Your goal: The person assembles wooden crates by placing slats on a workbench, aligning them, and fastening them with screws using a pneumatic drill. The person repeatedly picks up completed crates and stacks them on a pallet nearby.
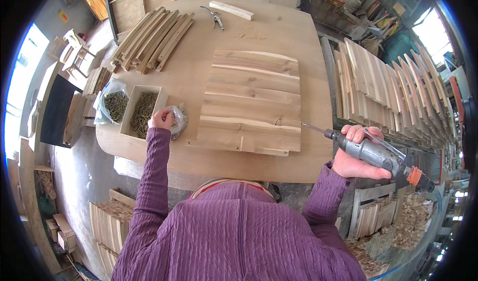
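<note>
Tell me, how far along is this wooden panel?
The slat panel already lies assembled on the table. The right hand holds a pneumatic screwdriver beside it; the left hand reaches into the screw box. Stacked curved slats remain unused.

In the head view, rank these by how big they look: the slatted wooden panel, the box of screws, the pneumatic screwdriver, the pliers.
1. Slatted wooden panel
2. Pneumatic screwdriver in the right hand; nearness may inflate it
3. Box of screws
4. Pliers, farthest away

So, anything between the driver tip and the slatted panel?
Nothing visible. The right hand holds the pneumatic screwdriver with its bit beside the slatted wooden panel's right edge, bare tabletop between. The left hand is at the screw box.
</note>
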Motion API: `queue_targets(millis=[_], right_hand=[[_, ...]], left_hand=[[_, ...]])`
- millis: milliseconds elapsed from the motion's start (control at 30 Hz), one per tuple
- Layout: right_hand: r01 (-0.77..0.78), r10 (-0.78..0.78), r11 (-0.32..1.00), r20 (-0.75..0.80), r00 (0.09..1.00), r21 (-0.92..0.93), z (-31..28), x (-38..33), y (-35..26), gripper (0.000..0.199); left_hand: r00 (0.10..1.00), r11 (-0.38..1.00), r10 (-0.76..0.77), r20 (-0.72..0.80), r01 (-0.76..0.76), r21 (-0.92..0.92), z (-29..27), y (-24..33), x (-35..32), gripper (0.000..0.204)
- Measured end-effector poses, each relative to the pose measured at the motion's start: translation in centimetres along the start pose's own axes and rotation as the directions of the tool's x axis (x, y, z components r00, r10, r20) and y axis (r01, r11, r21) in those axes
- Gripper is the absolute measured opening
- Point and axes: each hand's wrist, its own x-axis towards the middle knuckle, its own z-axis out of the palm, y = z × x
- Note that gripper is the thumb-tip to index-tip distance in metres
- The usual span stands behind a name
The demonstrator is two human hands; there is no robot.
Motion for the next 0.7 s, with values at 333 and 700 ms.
queue_targets(millis=[333,700], right_hand=[[-0.031,0.027,0.999,-0.086,0.996,-0.043,0.7,-0.6,0.6,0.095],[-0.047,0.046,0.998,-0.032,0.998,-0.051,1.3,-0.7,1.2,0.095]], left_hand=[[0.996,0.997,-0.077,0.050,0.077,-0.013,-0.4,-2.0,-0.7,0.020],[0.991,0.992,-0.124,0.057,0.125,-0.006,-0.9,-1.0,-1.2,0.017]])
